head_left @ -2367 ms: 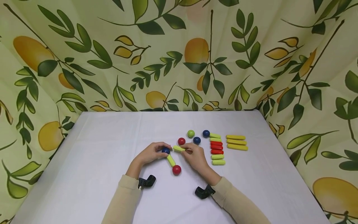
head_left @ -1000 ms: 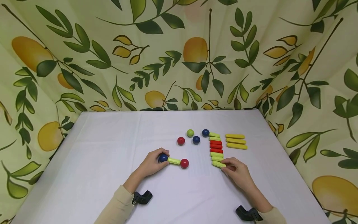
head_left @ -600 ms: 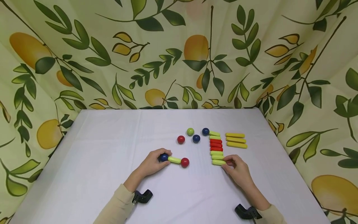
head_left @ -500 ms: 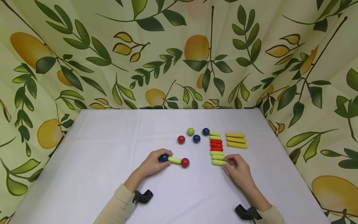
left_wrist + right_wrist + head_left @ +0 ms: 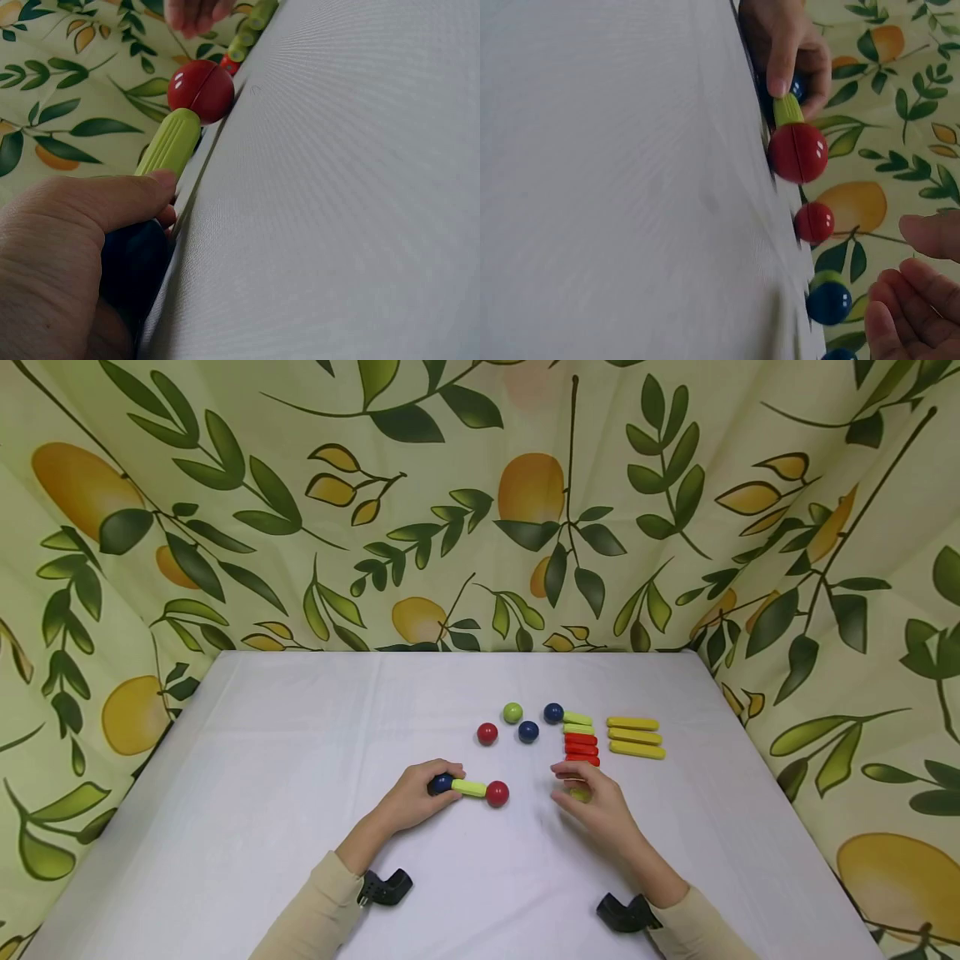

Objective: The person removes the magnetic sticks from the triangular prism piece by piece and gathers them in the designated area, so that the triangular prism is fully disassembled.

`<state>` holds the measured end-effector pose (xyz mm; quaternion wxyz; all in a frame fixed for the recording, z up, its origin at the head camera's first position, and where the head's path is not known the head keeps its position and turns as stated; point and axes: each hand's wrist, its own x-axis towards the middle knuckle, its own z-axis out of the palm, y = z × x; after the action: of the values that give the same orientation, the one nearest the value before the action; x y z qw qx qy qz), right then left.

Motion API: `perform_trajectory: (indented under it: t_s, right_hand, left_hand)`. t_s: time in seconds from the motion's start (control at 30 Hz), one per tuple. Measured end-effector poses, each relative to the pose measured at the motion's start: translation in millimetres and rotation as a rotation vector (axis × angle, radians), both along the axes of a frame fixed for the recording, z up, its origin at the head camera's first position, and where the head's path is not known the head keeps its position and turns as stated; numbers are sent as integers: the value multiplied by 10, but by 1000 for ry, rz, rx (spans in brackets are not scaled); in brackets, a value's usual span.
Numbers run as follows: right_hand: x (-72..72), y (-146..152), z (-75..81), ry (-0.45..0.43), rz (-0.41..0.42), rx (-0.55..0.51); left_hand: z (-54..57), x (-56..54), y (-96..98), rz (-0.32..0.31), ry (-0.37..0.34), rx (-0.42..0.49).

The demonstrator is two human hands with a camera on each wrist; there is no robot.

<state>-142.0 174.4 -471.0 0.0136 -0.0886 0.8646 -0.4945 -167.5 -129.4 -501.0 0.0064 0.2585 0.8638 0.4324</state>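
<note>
My left hand (image 5: 411,795) grips a blue ball (image 5: 441,783) that sits at one end of a short light-green grooved stick (image 5: 469,788). A red ball (image 5: 497,793) caps the stick's other end. The left wrist view shows the thumb (image 5: 135,199) lying along the ball and stick, with most of the blue ball hidden in the palm. Over the near end of the column of sticks hovers my right hand (image 5: 600,810), thumb and fingers apart. In the right wrist view that hand (image 5: 919,307) has nothing in it. It covers most of the nearest green sticks.
Past my right hand, red sticks (image 5: 581,740) and light-green sticks (image 5: 577,729) continue the column. Three longer yellow sticks (image 5: 634,736) lie to its right. Loose red (image 5: 487,733), green (image 5: 513,712) and blue (image 5: 528,732) balls rest behind; another blue ball (image 5: 553,713) touches the farthest green stick.
My right hand put a light-green stick down at the column's near end, let go and moved left. Earlier, my left hand swung the ball-and-stick piece round, bringing its red ball to the right.
</note>
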Motion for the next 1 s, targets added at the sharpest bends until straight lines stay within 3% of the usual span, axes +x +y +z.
perform_trajectory:
  t_s: [0.17,0.3,0.5,0.83,1.0]
  right_hand:
    - [-79,-275,-10,-65,166,-46]
    - [-130,-443,-65,-77,228,-55]
    - [-178,-592,-126,-90,245,-39]
    - [-194,-636,-234,-13,260,21]
    - [-193,-641,-250,46,213,59]
  left_hand:
    - [12,-2,12,2,-5,2]
    - [11,-9,18,-9,-9,7]
    - [5,-17,18,-10,-13,2]
    - [0,-16,-6,0,-13,-3]
    - [-17,-20,-21,2,-5,-4]
